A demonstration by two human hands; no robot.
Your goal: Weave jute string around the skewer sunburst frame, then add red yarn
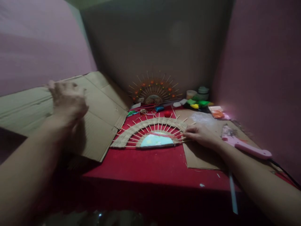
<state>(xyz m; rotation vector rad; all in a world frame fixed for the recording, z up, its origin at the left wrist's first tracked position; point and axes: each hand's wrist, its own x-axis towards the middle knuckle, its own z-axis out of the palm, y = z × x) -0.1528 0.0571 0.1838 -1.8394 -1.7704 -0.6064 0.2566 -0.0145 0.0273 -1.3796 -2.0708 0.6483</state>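
Observation:
My left hand (68,97), a little blurred, is closed on the upper edge of a large creased cardboard sheet (101,110), which stands tilted up at the left. My right hand (199,133) pinches the right end of a half-round woven fan piece (134,131) lying on the red tabletop (145,161). Thin sticks radiate through its woven straw band. A light blue half-circle panel (156,140) fills its centre, with red thread (164,134) lying loosely across it. The right fingertips partly hide the ends of the sticks there.
A pink glue gun (246,147) lies on a flat cardboard piece (202,160) at the right. Behind stand a decorated stick fan (152,89), a plastic cup (191,94) and coloured packets (199,103). A white strip (232,194) hangs past the front edge.

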